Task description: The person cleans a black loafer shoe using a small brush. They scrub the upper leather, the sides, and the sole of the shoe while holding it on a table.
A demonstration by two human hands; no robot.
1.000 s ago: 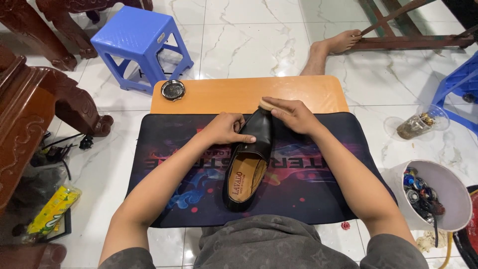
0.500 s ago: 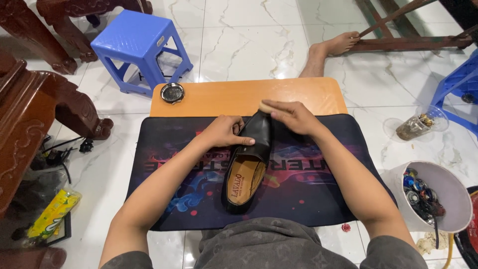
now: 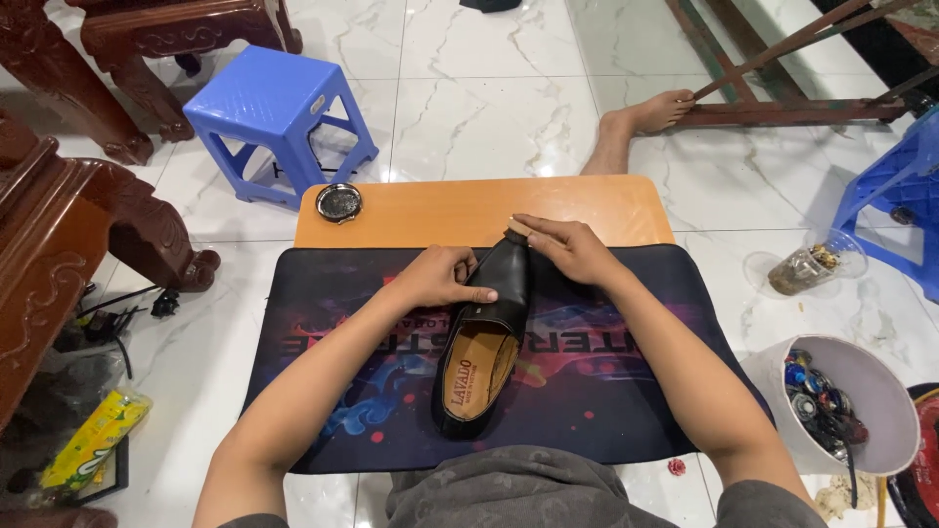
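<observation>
The floor [image 3: 489, 88] is white marble tile with grey veins, and on it stands a low orange wooden table [image 3: 587, 200] whose near part lies under a dark printed mat [image 3: 636, 381] with blue and red smoke patterns. At the far left, carved dark-red wooden furniture [image 3: 59, 225] crowds the edge, with a tangle of black cables [image 3: 117, 318] and a yellow-green packet [image 3: 88, 440] at its foot. Behind the table's left corner stands a blue plastic stool [image 3: 269, 98], and a small round metal tin [image 3: 338, 202] sits on that corner.

The left hand [image 3: 440, 276] is curled, its fingers pressing the left side of a black leather loafer with a tan insole [image 3: 484, 337], which lies on the mat's middle, toe pointing away. The right hand [image 3: 567, 249] is closed over a pale wooden brush [image 3: 518, 230], held against the shoe's toe.

Beyond the table, a bare foot [image 3: 646, 115] rests near a dark wooden frame [image 3: 782, 78]. On the right lie a tipped clear plastic jar [image 3: 807, 264], a second blue stool [image 3: 895, 191], and a white bucket of small coloured items [image 3: 875, 376].
</observation>
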